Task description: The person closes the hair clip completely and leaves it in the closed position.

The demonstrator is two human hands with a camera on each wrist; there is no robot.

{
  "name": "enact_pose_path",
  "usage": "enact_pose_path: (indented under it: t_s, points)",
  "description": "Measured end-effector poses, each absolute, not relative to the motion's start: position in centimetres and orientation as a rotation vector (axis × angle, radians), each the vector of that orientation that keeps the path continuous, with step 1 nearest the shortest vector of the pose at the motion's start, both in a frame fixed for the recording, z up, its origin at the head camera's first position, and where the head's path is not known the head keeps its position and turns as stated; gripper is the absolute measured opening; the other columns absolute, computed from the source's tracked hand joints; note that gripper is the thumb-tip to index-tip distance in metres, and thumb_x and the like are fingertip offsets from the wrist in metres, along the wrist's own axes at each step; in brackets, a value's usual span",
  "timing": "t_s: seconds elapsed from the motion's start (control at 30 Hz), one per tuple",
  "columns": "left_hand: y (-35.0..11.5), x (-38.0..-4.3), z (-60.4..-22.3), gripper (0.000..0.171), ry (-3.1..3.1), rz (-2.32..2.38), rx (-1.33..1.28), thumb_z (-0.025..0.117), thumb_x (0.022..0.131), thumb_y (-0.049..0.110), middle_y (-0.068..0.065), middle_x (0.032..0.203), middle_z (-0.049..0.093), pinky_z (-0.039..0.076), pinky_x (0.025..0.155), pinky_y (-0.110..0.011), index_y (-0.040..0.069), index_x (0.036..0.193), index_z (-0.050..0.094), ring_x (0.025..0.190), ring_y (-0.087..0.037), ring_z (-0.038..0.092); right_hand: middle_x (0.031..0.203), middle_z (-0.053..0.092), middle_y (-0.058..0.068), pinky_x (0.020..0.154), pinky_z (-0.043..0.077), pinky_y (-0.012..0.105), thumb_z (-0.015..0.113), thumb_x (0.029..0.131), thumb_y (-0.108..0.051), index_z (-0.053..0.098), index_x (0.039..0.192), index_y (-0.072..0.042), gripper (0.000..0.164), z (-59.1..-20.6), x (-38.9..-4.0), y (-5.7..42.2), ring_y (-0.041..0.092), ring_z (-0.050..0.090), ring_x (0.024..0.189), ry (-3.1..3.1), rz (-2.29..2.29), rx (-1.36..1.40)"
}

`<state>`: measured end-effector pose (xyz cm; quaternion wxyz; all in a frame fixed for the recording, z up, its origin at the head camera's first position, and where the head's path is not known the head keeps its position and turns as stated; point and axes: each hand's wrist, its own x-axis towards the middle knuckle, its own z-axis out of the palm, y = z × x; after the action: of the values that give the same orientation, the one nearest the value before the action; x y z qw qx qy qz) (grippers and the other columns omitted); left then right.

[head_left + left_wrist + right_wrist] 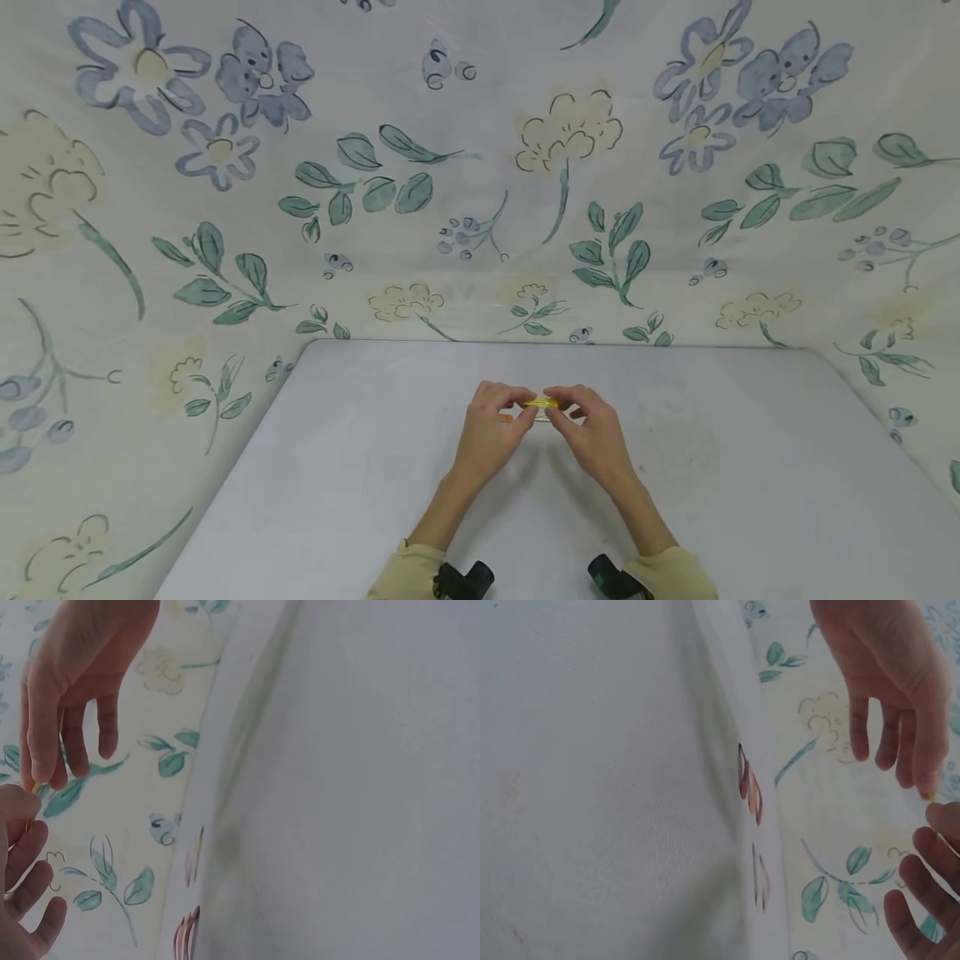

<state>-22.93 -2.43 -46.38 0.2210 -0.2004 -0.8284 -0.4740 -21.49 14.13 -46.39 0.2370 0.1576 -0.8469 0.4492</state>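
Close above the table, both hands meet at a small slim yellow piece [542, 402]. My left hand [487, 437] pinches its left end between thumb and fingertips, and my right hand [597, 437] pinches the right end. In the left wrist view only a yellow sliver [36, 787] shows between the fingertips; its kind cannot be told. Behind the hands lie slender pointed pieces: a reddish-orange group [750, 787] and a paler pinkish group [760, 877]. In the head view the left hand partly hides the orange pieces [507, 417].
A white tabletop [360, 483] spreads around the hands. Its far edge meets a cloth backdrop [480, 292] printed with flowers and leaves, which also runs along both sides. Dark cameras [465, 581] sit at the cuffs of the beige sleeves.
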Motion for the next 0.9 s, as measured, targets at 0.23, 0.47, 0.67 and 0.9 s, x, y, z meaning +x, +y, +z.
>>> enact_pose_path:
  t_s: [0.23,0.47,0.67,0.9]
  points:
    - [-2.7,-23.6,-46.0,0.009,-2.326,-1.186,-0.624,0.076,0.082,0.008,-0.001,0.084,0.068,0.055,0.073,-0.036,0.008,0.091,0.073,0.088,-0.017,0.055,0.096,0.067,0.003,0.078,0.055,0.038,0.074,0.088,-0.011,0.072,0.106,-0.008,0.018,-46.1,-22.0,14.3,0.018,0.061,0.092,-2.442,1.163,0.390]
    - [-3.0,-24.3,-45.9,0.009,-2.398,-1.081,-0.700,0.076,0.084,0.012,-0.001,0.087,0.069,0.056,0.072,-0.032,0.010,0.091,0.072,0.090,-0.019,0.056,0.096,0.065,0.004,0.080,0.054,0.042,0.075,0.087,-0.014,0.072,0.102,-0.007,0.017,-46.1,-22.7,14.8,0.022,0.060,0.092,-2.511,1.116,0.403]
    - [-3.1,-25.0,-46.1,0.008,-2.510,-0.933,-0.722,0.076,0.085,0.019,0.001,0.090,0.071,0.049,0.072,-0.027,0.013,0.090,0.072,0.088,-0.020,0.058,0.098,0.064,0.003,0.084,0.052,0.041,0.076,0.087,-0.016,0.071,0.103,-0.009,0.018,-46.3,-23.2,15.2,0.022,0.060,0.095,-2.627,1.049,0.392]
    - [-2.9,-25.5,-46.4,0.010,-2.637,-0.771,-0.728,0.074,0.086,0.024,0.001,0.094,0.070,0.047,0.084,-0.042,0.014,0.090,0.072,0.096,-0.019,0.058,0.103,0.064,0.003,0.090,0.053,0.042,0.076,0.087,-0.018,0.071,0.104,-0.011,0.019,-46.5,-23.9,15.3,0.024,0.061,0.103,-2.773,0.923,0.374]
